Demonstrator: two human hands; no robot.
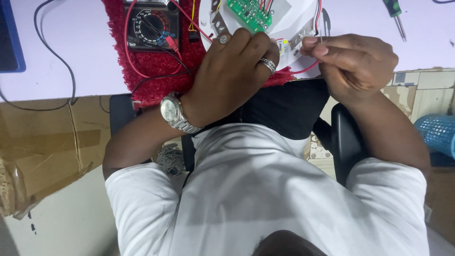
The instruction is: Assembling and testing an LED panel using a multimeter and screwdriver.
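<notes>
Left hand (232, 76) rests flat on the white round housing (289, 19) at the near edge of the desk (71, 61), fingers curled down over its rim, pinning it rather than gripping. Watch on that wrist, ring on one finger.

Right hand (353, 64) is pinched shut on a thin wire end (321, 38), thumb and forefinger tips closed around it just beside the housing's right rim. The red lead (305, 68) loops out from under the housing toward that hand.

Green circuit board (250, 13) sits inside the housing, wires soldered on its far side.

Handling: the wire looks light, limp and easy to kink, so hold it close to the tip. The housing looks like light, thin plastic that would slide on the desk, so press it at the rim. Stay off the board, its joints look fragile.

Multimeter (150, 23) on red fuzzy mat (156, 66) to the left, green-handled screwdriver (395, 14) at the far right edge.
</notes>
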